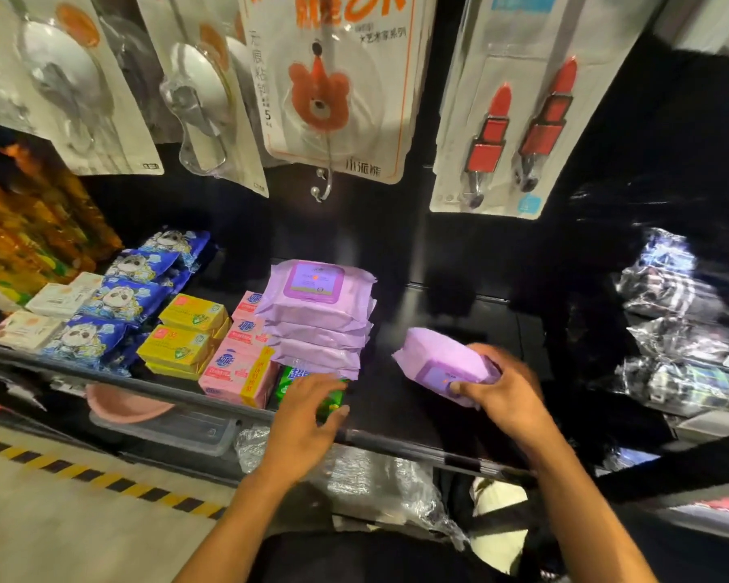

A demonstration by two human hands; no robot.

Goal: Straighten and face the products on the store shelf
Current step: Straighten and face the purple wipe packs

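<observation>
A stack of several purple wet-wipe packs [318, 313] stands on the dark shelf [430, 313]. To its right, my right hand [503, 393] grips a single purple wipe pack [438, 357], tilted with its lid toward me, just above the shelf. My left hand [306, 414] has its fingers around a green soap pack [331, 403] at the shelf's front edge, below the purple stack. Pink soap boxes [238, 368] and yellow soap boxes [186, 338] sit left of the stack.
Blue panda-print packs [123, 300] and white boxes [45, 313] fill the shelf's left. Carded hooks [333, 90] hang above. Shiny wrapped goods [682, 330] lie at the right. A metal rail [152, 389] runs along the shelf front. A lower shelf holds a pink bowl [127, 403].
</observation>
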